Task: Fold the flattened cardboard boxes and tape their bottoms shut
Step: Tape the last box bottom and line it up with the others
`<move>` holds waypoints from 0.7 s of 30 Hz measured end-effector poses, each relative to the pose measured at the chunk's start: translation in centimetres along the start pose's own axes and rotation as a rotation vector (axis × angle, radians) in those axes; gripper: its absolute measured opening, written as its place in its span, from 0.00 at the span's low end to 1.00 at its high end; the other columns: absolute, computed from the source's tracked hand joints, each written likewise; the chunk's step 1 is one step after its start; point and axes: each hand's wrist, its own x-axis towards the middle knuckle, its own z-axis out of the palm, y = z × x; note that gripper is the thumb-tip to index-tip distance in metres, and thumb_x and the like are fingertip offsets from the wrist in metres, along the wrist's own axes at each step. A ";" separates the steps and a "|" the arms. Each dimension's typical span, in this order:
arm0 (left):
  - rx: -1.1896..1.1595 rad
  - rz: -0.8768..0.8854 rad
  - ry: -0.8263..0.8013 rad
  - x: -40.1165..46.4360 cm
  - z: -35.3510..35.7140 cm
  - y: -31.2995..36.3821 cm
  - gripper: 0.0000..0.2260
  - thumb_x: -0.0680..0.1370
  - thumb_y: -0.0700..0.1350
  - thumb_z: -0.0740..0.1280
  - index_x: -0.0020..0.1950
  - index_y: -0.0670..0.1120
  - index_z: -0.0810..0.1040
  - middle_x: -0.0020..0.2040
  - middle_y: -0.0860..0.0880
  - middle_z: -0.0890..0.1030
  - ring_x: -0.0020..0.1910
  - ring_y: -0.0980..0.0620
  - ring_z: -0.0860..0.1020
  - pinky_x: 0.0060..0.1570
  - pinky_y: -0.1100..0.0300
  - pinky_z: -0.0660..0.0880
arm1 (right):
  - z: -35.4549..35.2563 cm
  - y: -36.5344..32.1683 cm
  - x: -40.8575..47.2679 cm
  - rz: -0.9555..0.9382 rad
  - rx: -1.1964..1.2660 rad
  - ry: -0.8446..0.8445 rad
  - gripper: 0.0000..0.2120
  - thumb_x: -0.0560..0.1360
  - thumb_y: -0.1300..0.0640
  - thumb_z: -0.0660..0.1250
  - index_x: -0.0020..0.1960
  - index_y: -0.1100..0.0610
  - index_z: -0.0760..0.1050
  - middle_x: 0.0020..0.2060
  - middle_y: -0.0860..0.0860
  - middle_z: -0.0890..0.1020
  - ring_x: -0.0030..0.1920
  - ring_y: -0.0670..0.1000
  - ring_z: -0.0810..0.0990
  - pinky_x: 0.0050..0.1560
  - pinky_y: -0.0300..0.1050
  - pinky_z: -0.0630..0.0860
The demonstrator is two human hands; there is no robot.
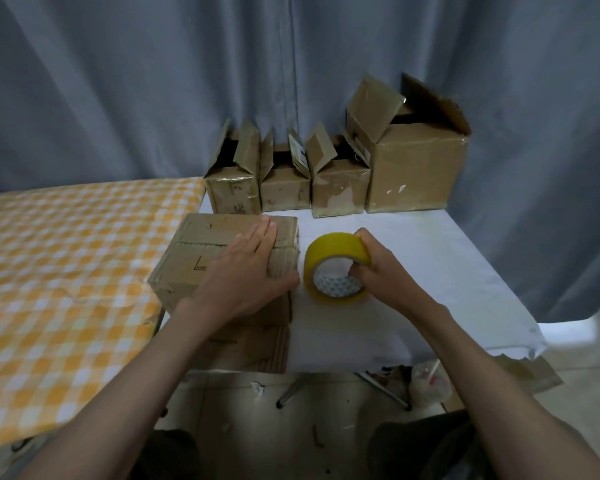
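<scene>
A brown cardboard box [201, 251] stands bottom-up on the white table [430, 271], its flaps folded shut. My left hand [246, 268] lies flat on those flaps with straight fingers, the thumb along the box's right edge. Just right of the box, a yellow roll of tape [333, 251] stands on its edge on the table. My right hand [378, 268] grips the roll, fingers curled into its core and over its top. More flattened cardboard [257, 344] lies under the box at the table's near edge.
Several folded boxes with open top flaps [284, 181] line the back of the table, the largest [413, 168] at the right, against a grey curtain. A yellow checked cloth [66, 271] covers a surface to the left. Below the table are its metal legs and litter on the floor.
</scene>
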 end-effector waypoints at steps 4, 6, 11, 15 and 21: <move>0.008 -0.002 -0.024 0.0 -0.2 -0.1 0.48 0.70 0.76 0.44 0.81 0.48 0.40 0.81 0.51 0.39 0.80 0.56 0.41 0.75 0.59 0.38 | -0.2 0.6 -0.4 0.028 0.059 -0.138 0.11 0.77 0.65 0.67 0.48 0.52 0.68 0.41 0.49 0.74 0.43 0.49 0.77 0.42 0.45 0.76; 0.006 -0.010 -0.038 -0.1 -0.4 0.0 0.48 0.71 0.75 0.45 0.81 0.48 0.40 0.81 0.52 0.39 0.80 0.56 0.41 0.75 0.59 0.38 | -0.9 0.7 -0.6 0.069 0.104 -0.230 0.10 0.75 0.60 0.72 0.49 0.51 0.71 0.44 0.49 0.78 0.46 0.48 0.79 0.47 0.45 0.79; -0.016 -0.022 -0.046 -0.2 -0.7 0.1 0.50 0.67 0.76 0.43 0.82 0.49 0.40 0.81 0.53 0.39 0.79 0.58 0.42 0.76 0.59 0.39 | -3.9 0.9 -1.4 0.172 0.227 -0.241 0.09 0.79 0.55 0.69 0.58 0.54 0.81 0.51 0.48 0.84 0.50 0.44 0.83 0.50 0.38 0.80; 0.008 -0.023 -0.042 -0.2 -0.8 0.3 0.51 0.67 0.78 0.40 0.82 0.49 0.40 0.81 0.53 0.39 0.79 0.58 0.42 0.76 0.59 0.39 | -3.8 1.8 -1.4 0.148 0.045 -0.162 0.14 0.84 0.53 0.59 0.47 0.45 0.82 0.42 0.46 0.84 0.42 0.39 0.80 0.45 0.33 0.75; -0.158 -0.127 -0.026 0.2 -1.4 1.8 0.40 0.77 0.70 0.45 0.82 0.47 0.47 0.82 0.50 0.46 0.80 0.55 0.46 0.76 0.55 0.41 | -1.4 3.5 -0.4 0.140 -0.175 -0.093 0.10 0.70 0.58 0.67 0.31 0.52 0.80 0.28 0.50 0.80 0.29 0.44 0.76 0.36 0.41 0.74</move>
